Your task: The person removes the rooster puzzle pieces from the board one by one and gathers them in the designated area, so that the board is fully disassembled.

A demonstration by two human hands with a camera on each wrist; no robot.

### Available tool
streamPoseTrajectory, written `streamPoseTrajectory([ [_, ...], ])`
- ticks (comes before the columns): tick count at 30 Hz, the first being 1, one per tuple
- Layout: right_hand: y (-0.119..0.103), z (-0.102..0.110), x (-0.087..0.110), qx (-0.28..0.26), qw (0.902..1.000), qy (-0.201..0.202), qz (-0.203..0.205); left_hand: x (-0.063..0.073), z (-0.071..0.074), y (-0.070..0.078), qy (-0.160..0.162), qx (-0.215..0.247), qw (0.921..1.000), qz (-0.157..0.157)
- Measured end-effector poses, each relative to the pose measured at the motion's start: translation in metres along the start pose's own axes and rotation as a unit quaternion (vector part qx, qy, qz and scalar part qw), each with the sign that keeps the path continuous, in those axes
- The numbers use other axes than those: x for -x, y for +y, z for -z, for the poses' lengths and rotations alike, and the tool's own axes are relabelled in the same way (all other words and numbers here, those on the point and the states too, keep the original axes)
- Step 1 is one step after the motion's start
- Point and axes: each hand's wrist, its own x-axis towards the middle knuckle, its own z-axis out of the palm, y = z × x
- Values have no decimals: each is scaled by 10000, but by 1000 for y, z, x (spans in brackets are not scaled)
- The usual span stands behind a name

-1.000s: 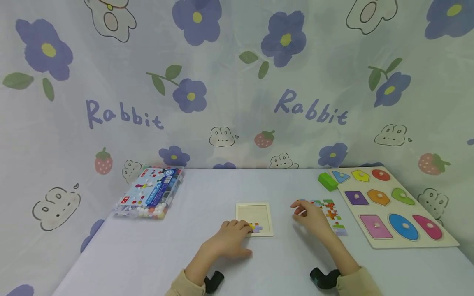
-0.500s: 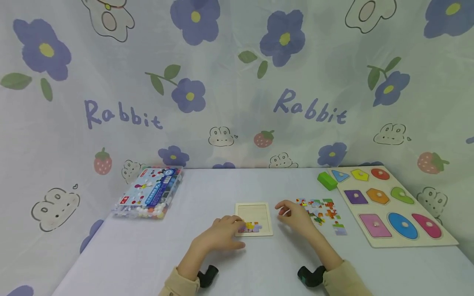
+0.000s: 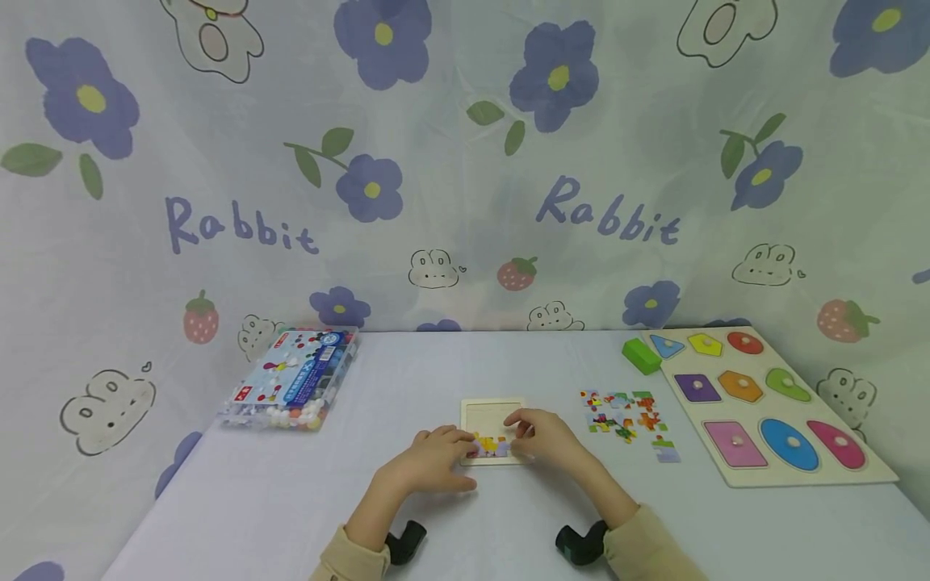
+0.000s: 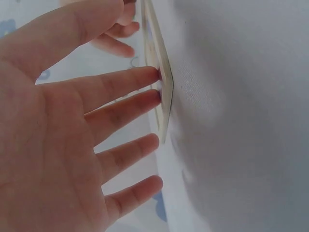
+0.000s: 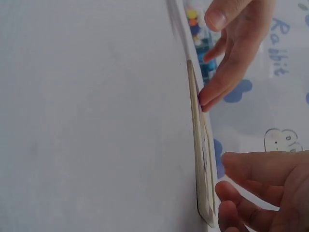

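Observation:
A shallow wooden puzzle tray (image 3: 494, 408) lies flat on the table, with a row of colourful jigsaw pieces (image 3: 490, 445) along its near edge. My left hand (image 3: 430, 461) is at the tray's left side, fingers spread and fairly straight. In the left wrist view, two fingertips (image 4: 155, 96) touch the tray's near corner area. My right hand (image 3: 550, 442) hovers over the tray's right side, fingers loosely bent. Its thumb and fingertips show no piece between them in the right wrist view, and they hide the right end of the row.
Several loose jigsaw pieces (image 3: 626, 418) lie to the right of the tray. Beyond them are a green block (image 3: 643, 356) and a wooden shape board (image 3: 748, 428) with knobbed pieces. A clear plastic box of beads (image 3: 291, 378) stands at the back left.
My right hand has moved left from above the loose pieces to the tray. My left hand has shifted slightly left, uncovering more of the row of pieces.

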Motion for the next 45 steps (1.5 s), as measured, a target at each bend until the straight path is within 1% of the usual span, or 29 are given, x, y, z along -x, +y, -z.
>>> streamPoseTrajectory([
  [2, -2, -3, 0, 150, 9995, -257, 78, 0, 0, 0, 11, 0, 10000, -5],
  [4, -2, -6, 0, 330, 9987, -369, 136, 0, 0, 0, 11, -1, 10000, -3],
  [7, -3, -9, 0, 489, 9980, -381, 126, 0, -1, 0, 4, -21, 10000, -3],
  [11, -5, -10, 0, 556, 9979, -331, 83, 0, 1, 2, -27, -38, 10000, 14],
  [16, -7, -10, -1, 398, 9988, -285, 88, 0, 2, 5, -136, -28, 9998, 117],
  [21, -7, -9, -2, -9, 9996, -271, 99, -1, 3, 6, -184, 60, 9996, 208],
  [25, -5, -6, -1, -299, 9994, -106, 100, -1, 2, 6, -189, 11, 9996, 227],
  [29, -2, 3, 0, -442, 9989, 134, -71, -2, 1, 5, -166, -70, 9996, 237],
  [36, 11, 21, 7, -338, 9969, 504, -509, -2, -1, 4, -136, -101, 9995, 254],
  [45, 29, 46, 21, -244, 9928, 726, -920, 1, 1, 6, -111, -49, 9997, 231],
])
